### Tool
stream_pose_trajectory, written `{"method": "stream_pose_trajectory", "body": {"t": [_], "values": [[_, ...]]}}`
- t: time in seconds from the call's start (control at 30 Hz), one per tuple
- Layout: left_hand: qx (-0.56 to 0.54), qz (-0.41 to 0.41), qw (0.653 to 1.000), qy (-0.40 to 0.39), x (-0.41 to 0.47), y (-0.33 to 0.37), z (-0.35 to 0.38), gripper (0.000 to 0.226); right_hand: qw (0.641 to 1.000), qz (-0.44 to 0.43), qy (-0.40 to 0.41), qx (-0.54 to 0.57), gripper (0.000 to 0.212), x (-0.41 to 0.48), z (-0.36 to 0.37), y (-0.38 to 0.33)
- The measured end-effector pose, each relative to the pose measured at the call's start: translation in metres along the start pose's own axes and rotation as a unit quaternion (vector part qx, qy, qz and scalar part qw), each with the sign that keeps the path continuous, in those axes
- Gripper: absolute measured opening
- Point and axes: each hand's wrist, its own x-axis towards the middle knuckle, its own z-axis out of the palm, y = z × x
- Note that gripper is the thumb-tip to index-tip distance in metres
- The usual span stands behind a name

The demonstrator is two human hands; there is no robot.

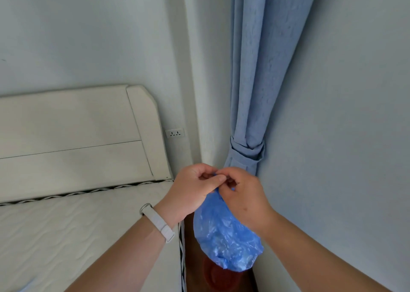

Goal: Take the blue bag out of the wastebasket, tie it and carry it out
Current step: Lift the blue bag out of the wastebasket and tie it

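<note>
— Which colours are seen on the bag [224, 236]?

— A bright blue is shown, with pale, whitish crinkle glints across the plastic.

— And the curtain [261, 69]?

— A softer, greyish blue is seen, finely flecked; its tie-band [246, 150] is the same shade.

— The bed?

— The headboard [73, 136] is cream-white. The mattress [66, 231] is white, with wavy quilted lines, and is edged in black-and-white braided piping [88, 191].

— Anything else?

— The wrist strap [158, 221] is white, the wall [77, 36] pale grey-white, the socket [175, 133] white with dark holes.

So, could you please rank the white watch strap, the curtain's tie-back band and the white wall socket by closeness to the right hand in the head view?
1. Curtain's tie-back band, just above the right hand.
2. White watch strap, left.
3. White wall socket, upper left.
</note>
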Motion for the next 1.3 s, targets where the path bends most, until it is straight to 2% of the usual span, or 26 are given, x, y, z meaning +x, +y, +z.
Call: {"method": "stream_pose_trajectory", "body": {"t": [0.17,0.23,0.3,0.43,0.53,0.7,0.83,0.97,1.1,1.17,1.3], "values": [[0.06,-0.006,0.998,-0.004,0.005,-0.001,-0.011,0.008,1.0,-0.012,-0.009,0.021,0.037,0.0,0.002,-0.006],[0.082,-0.005,0.996,0.015,0.007,-0.001,-0.016,0.01,1.0,-0.006,-0.009,0.019,0.042,0.001,0.0,-0.009],[0.086,0.0,0.995,0.058,0.01,-0.002,-0.021,0.011,0.999,0.026,-0.015,0.035,0.035,0.004,-0.003,-0.013],[-0.04,0.006,0.993,0.114,0.01,-0.005,-0.023,0.013,0.98,0.059,-0.083,0.169,0.028,0.01,-0.01,-0.032],[-0.11,0.008,0.99,0.09,0.005,-0.004,-0.017,0.014,0.974,0.047,-0.089,0.202,0.028,0.013,-0.015,-0.043],[-0.268,-0.002,0.963,0.004,-0.004,0.007,-0.013,0.013,0.98,0.032,-0.064,0.184,0.025,0.016,-0.02,-0.049],[-0.332,-0.011,0.943,-0.035,-0.006,0.014,-0.014,0.008,0.998,-0.033,-0.012,0.055,0.021,0.023,-0.024,-0.052],[-0.31,-0.013,0.949,-0.064,-0.007,0.014,-0.017,0.005,0.998,-0.032,0.031,0.042,0.02,0.035,-0.027,-0.049],[-0.313,-0.004,0.948,-0.06,-0.008,0.017,-0.017,0.007,0.994,0.01,-0.048,0.093,0.007,0.041,-0.019,-0.038],[-0.259,0.01,0.965,-0.036,-0.01,0.017,-0.016,0.013,0.989,0.035,-0.077,0.118,0.01,0.039,-0.013,-0.033],[-0.172,0.037,0.984,-0.014,-0.022,0.013,-0.013,0.014,0.994,0.023,-0.073,0.073,0.013,0.033,-0.008,-0.036]]}}
